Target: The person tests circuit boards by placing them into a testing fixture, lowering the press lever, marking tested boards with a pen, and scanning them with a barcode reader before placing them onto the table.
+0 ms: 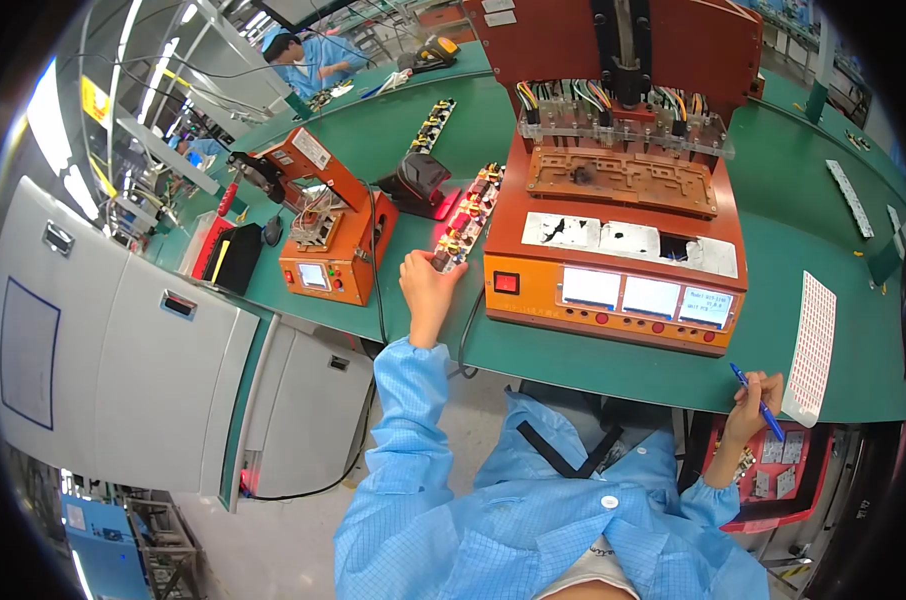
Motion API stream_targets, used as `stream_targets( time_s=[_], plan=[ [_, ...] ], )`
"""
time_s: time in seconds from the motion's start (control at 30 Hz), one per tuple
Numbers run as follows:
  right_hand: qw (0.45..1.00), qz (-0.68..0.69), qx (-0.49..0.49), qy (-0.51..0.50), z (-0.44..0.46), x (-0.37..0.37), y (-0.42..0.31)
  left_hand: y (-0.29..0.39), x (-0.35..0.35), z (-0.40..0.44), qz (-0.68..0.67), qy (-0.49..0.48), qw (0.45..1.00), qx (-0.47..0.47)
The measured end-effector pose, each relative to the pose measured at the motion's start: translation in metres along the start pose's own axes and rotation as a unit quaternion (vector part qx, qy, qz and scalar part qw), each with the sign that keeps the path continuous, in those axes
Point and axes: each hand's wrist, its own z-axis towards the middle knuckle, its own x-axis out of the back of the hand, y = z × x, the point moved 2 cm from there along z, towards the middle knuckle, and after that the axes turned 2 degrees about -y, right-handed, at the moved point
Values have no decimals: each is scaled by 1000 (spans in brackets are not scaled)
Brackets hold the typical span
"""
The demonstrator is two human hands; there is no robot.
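My left hand has its fingers closed on the near end of a long circuit board strip, which carries red, yellow and white parts. Red light from a black scanner falls on the strip and the green bench beside it. In my right hand is a blue pen, held at the bench's front edge. Just right of that hand lies a white sheet of small red-marked labels. The large orange test machine stands between my hands, its screens lit.
A smaller orange tester stands left of the scanner. Another board strip lies behind the scanner. A red bin with boards is below the bench at right. A black cable hangs over the front edge. One co-worker sits far back.
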Motion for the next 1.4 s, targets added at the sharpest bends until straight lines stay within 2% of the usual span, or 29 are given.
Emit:
stream_targets(
  time_s=[0.23, 0.37, 0.67, 0.77, 0.87, 1.4],
  plan=[
    [999, 1, -11, -30, -2, 5, 6, 2, 1, 0, 14, 9, 1000, 1],
    [1000, -16, -6, -1, -2, -2, -1, 2, 0, 0, 27, 7, 1000, 3],
    [1000, -4, -4, -26, -2, 3, 4, 1, -2, 10, -22, 4, 999, 42],
    [1000, -4, -6, -18, -3, 3, 5, 4, -1, 8, -6, 4, 999, 34],
    [1000, -8, 0, -15, -3, 2, 5, 10, 1, 5, 41, 15, 999, -29],
    [1000, -12, 10, -18, -1, 1, 4, 24, -36, 58, 76, -5, 995, -69]
  ],
)
